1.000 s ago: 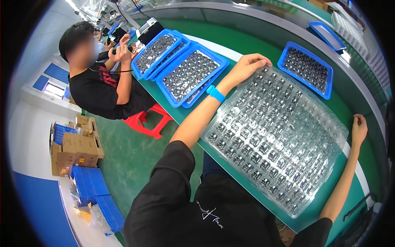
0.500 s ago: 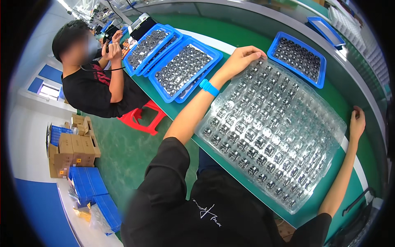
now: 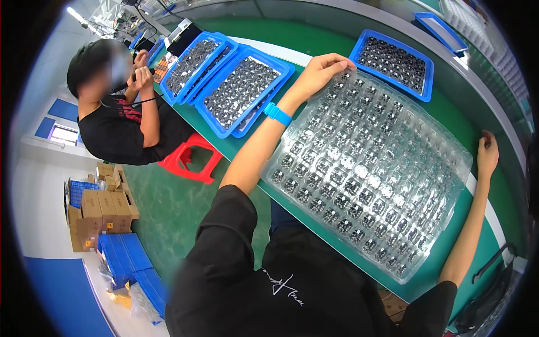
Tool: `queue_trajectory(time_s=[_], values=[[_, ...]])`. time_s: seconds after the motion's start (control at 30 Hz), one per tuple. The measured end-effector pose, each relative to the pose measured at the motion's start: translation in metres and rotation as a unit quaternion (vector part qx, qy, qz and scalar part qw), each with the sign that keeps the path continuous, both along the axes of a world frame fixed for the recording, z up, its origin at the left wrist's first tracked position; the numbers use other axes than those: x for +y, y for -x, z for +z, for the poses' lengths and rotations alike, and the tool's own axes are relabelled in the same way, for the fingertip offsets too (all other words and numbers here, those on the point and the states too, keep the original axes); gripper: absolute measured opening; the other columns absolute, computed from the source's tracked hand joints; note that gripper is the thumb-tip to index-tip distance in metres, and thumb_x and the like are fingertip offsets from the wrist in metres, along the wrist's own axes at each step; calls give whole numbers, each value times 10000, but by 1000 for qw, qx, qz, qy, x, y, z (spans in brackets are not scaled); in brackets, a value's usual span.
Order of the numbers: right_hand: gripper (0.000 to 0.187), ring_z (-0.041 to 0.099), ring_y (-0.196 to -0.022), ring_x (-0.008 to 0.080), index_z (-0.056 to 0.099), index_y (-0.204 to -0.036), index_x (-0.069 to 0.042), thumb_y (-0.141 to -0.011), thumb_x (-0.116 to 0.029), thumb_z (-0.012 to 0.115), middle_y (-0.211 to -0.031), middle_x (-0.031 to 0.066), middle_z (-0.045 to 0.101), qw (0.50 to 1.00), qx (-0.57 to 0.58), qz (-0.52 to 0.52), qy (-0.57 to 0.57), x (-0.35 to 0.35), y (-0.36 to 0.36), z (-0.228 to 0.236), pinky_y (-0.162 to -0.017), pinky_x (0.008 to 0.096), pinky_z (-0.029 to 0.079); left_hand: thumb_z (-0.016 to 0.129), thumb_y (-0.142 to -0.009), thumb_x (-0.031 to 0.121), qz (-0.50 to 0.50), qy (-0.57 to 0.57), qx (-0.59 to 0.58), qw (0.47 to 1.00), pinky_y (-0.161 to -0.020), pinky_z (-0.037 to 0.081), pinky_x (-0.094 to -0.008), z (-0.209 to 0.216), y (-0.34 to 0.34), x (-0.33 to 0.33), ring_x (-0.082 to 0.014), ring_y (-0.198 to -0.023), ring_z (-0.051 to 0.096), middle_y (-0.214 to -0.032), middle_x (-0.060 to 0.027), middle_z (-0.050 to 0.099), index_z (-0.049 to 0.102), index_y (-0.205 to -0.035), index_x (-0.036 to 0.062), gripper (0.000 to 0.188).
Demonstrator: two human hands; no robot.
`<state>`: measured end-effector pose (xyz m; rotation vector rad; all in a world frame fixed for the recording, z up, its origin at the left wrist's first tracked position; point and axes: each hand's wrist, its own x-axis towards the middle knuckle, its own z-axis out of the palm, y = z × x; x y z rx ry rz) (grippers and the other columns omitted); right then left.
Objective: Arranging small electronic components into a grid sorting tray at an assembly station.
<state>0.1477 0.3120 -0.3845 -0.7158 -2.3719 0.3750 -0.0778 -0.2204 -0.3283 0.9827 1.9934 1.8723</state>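
Observation:
A large clear plastic blister tray (image 3: 370, 168) lies on the green bench in front of me, with small dark and shiny parts showing in its rows of pockets. At its far left corner my left hand (image 3: 323, 76), with a blue wristband, pinches the rim between thumb and fingers. Beyond the tray's right edge, my right hand (image 3: 488, 154) is held low over the bench with its fingers loosely bent and nothing visible in them. A small gap separates it from the tray. Glare on the plastic hides some of the pockets.
A blue tray of dark parts (image 3: 393, 64) stands behind the blister tray. Several stacked blue trays (image 3: 241, 92) are at the left. A person (image 3: 120, 112) sits farther left by a red stool (image 3: 193, 160). Cartons (image 3: 101, 210) and blue bins (image 3: 120, 258) stand on the floor.
The view has shifted slightly, so the bench items sit a little differently in the picture. My left hand keeps its place at the tray corner. The other person's hands have lowered slightly.

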Motion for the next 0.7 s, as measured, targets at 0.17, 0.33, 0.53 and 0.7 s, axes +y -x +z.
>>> queue_trajectory(time_s=[0.17,0.33,0.53,0.7], values=[[298,618,-746,160,730,-1229,-139,-984,-252,603,-853,58,674,1000,10,12,-11,4,-1,-1,-740,330,506,597,-1055,198,-8,-1,3,1000,-1005,484,-299,0,0,1,-145,-1112,652,-1147,-66,732,724,-1174,3,261],[309,667,-840,191,724,-1243,-168,-980,-269,599,-992,60,725,1000,-15,1,2,13,1,-7,-796,348,523,601,-1058,209,-9,-9,-3,1000,-999,486,-297,-1,0,1,-142,-1109,651,-1148,-61,732,725,-1174,9,262],[293,674,-854,199,735,-1215,-161,-977,-256,594,-968,63,714,1000,-18,-5,-2,1,-1,-1,-809,352,528,601,-1059,209,-7,-1,9,1000,-991,490,-294,0,-2,1,-138,-1102,653,-1144,-59,734,725,-1175,11,261],[283,683,-891,218,734,-1196,-147,-969,-242,594,-1026,58,718,1000,-8,-5,-20,-1,-7,6,-835,355,530,602,-1057,198,-18,-8,-4,1000,-986,492,-288,-1,0,2,-140,-1089,658,-1142,-59,735,726,-1177,8,256]])
